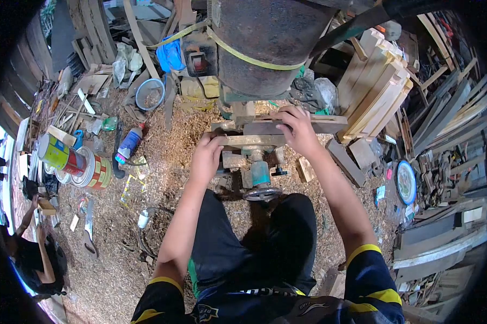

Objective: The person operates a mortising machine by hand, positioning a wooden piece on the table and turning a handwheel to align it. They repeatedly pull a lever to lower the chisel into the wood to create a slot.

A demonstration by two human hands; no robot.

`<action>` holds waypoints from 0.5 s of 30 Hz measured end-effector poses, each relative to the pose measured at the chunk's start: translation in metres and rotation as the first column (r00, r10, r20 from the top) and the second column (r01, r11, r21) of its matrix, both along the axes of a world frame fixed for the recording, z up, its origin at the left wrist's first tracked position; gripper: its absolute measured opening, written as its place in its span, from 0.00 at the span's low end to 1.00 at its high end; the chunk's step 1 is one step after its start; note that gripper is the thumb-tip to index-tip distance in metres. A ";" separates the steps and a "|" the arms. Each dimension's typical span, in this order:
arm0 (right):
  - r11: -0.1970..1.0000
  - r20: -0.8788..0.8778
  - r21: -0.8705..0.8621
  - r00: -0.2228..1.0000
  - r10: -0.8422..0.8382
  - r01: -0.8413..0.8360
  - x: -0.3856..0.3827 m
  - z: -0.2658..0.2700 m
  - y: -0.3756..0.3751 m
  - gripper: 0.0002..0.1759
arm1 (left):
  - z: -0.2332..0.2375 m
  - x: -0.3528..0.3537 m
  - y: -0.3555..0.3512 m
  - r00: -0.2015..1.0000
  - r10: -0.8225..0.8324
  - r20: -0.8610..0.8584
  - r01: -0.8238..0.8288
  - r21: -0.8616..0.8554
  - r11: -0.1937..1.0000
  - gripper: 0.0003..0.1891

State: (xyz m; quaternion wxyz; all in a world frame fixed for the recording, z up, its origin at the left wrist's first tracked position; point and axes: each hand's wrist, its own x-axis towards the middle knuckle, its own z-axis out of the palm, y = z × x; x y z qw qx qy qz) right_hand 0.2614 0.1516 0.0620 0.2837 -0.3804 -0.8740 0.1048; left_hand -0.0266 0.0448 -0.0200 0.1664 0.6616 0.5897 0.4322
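Observation:
I sit before a heavy machine with a large rusty motor housing (pixel 265 40) and a metal handwheel (pixel 262 194) at the front of its worktable. A light wooden bar (pixel 254 141) lies across the table. My left hand (pixel 205 156) is closed around its left end, fingertips on top. Farther right, my right hand (pixel 297 132) grips a darker wooden board (pixel 257 128) just behind the bar, fingers curled over its upper edge and thumb in front. Part of the board is hidden by this hand. Under the bar is a teal metal support (pixel 261 171).
Wood shavings (pixel 162 178) cover the floor. Paint buckets (pixel 95 170), a blue bottle (pixel 129 144) and a machete (pixel 88 227) are at left. Stacked cut timber (pixel 376 86) leans at right, near a round blue-rimmed tray (pixel 406 182). Another person (pixel 35 254) sits at far left.

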 end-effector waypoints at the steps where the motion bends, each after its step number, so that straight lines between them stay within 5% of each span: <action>1: 1.000 0.004 -0.006 1.000 -0.011 0.011 -0.001 -0.001 0.000 0.23 | 0.000 0.001 0.000 1.000 -0.003 -0.001 0.003 0.002 1.000 0.15; 15: 0.992 -0.001 0.010 0.992 0.127 -0.127 0.008 -0.021 0.014 0.24 | -0.003 0.007 -0.013 0.999 0.044 -0.025 -0.042 0.052 0.998 0.18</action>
